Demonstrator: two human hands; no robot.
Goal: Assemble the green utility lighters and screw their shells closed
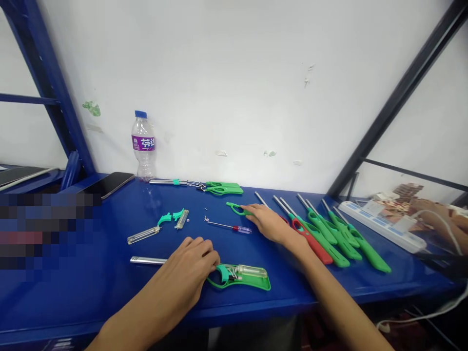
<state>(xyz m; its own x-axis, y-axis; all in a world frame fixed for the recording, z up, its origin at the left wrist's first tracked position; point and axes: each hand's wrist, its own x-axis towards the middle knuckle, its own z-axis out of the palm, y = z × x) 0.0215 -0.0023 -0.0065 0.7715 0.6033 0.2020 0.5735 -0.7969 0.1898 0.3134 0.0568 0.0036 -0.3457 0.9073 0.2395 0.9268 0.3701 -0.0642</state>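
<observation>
A clear plastic bottle (145,165) with a purple label and a blue cap stands upright at the back of the blue table (98,287), close to the white wall (219,73). Just left of the bottle lies a dark phone (113,184) (its near end is hard to make out). Farther left of the bottle slants a blue metal post (60,92), and between the two a green patch (92,108) marks the wall. Well to the bottle's right are a white power strip (376,225) and a dark diagonal bar (398,97).
</observation>
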